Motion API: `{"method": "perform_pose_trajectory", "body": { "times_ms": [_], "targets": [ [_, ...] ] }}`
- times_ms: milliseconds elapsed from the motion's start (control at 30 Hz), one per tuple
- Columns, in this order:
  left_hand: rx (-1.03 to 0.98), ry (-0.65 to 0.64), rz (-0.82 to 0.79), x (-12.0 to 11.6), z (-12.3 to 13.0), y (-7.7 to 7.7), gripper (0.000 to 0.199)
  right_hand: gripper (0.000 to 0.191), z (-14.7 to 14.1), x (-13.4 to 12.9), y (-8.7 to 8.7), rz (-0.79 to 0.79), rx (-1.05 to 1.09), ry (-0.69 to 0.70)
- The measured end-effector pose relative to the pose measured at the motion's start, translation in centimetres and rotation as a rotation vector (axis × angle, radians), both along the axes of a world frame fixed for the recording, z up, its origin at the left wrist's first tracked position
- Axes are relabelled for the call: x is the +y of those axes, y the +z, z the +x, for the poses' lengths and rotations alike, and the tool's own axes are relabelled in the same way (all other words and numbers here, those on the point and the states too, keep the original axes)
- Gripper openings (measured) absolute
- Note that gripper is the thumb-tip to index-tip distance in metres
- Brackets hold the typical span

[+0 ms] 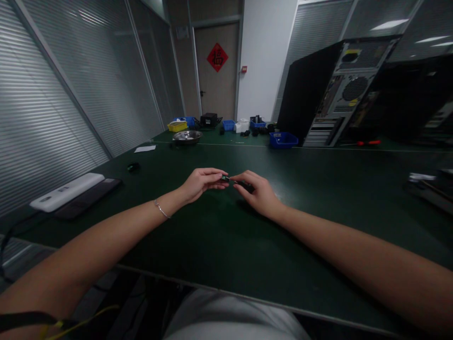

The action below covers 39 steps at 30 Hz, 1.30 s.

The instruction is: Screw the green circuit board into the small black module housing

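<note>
Left hand (202, 184) pinching a small dark, green-marked part (225, 178) between thumb and fingers, out over the green tabletop (219, 241)! Right hand (261, 192), fingertips closed on a slim dark tool (248, 186), aims it at the part; contact's too small to tell.

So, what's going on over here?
Someone is busy over a green table. Their left hand pinches a small dark piece with a bit of green on it. Their right hand holds a thin dark thing, pointed toward the piece; it's too small to tell if they touch. A shiny bowl sits farther back.
</note>
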State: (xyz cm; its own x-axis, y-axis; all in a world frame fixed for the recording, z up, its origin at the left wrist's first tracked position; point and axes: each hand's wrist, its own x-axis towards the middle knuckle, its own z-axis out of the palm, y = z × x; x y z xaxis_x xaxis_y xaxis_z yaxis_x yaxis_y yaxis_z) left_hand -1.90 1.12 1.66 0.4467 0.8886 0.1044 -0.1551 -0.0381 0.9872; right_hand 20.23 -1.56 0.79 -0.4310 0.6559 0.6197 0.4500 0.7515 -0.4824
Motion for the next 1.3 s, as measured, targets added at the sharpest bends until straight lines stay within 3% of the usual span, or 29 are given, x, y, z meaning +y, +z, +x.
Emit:
{"method": "perform_pose_trajectory", "body": {
  "times_ms": [467, 800, 1300],
  "targets": [
    [-0.047, -0.041, -0.1, -0.2, -0.12, 0.37, 0.021, 0.023, -0.12, 0.17, -0.14, 0.026, 0.049, 0.061],
    [0.036, 0.012, 0.059, -0.25, 0.14, 0.3, 0.025, 0.021, -0.12, 0.22, -0.18, 0.027, 0.01, 0.0],
    [-0.036, -0.029, -0.051, -0.13, -0.06, 0.02, 0.022, 0.022, -0.24, 0.18, -0.12, 0.031, 0.064, 0.056]
  ]
}}
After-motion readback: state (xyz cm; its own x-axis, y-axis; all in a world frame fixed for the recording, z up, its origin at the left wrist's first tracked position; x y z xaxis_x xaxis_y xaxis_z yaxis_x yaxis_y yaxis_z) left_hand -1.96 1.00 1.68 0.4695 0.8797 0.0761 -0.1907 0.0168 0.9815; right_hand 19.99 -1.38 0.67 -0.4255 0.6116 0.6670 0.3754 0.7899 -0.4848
